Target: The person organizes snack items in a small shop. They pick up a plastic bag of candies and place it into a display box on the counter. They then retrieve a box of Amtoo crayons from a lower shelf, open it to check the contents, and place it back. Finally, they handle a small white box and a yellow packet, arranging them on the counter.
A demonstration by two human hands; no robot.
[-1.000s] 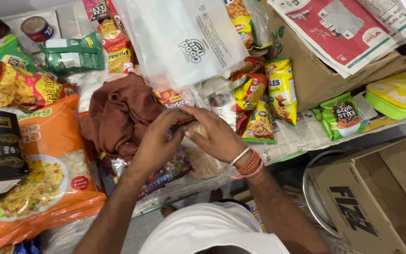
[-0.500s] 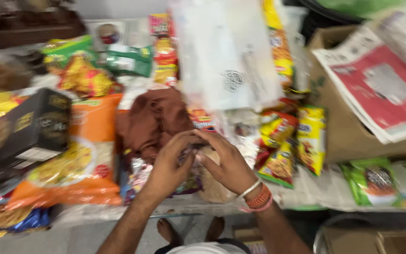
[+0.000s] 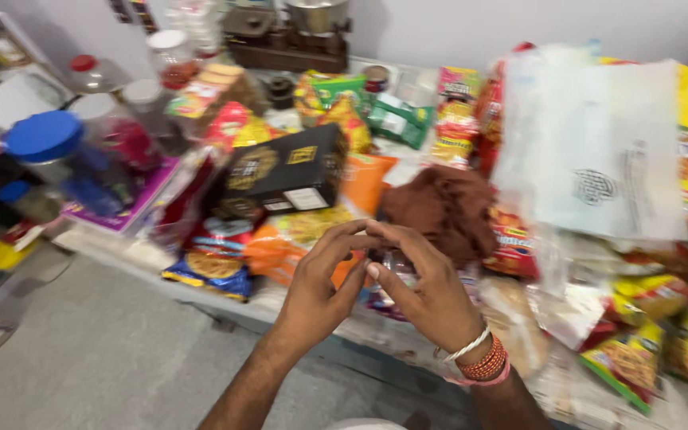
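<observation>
Both hands meet just in front of the brown cloth bundle [image 3: 439, 211], which serves as the landmark here. The left hand [image 3: 316, 291] and the right hand [image 3: 431, 299] are raised off the surface [image 3: 201, 275], fingertips pressed together around a small clear plastic packet [image 3: 396, 267]; the fingers [image 3: 344, 239] of each hand curl inward and pinch it, so it hangs between them rather than resting on anything. Holding it up this way keeps it free of the clutter beneath. The picture is blurred, so what the packet contains cannot be made out.

Left of the bundle a black box [image 3: 284, 171] leans on an orange bag [image 3: 360, 187], propped because the pile under it is uneven. Further left of the bundle stands a jar with a blue lid [image 3: 45, 139], upright among other containers. Right of the bundle a white plastic bag [image 3: 599, 151] rises upright above heaped snack packets [image 3: 639, 358], which spill toward the surface's near edge. Bangles [image 3: 483, 362] circle the right wrist, below and in front of the bundle
</observation>
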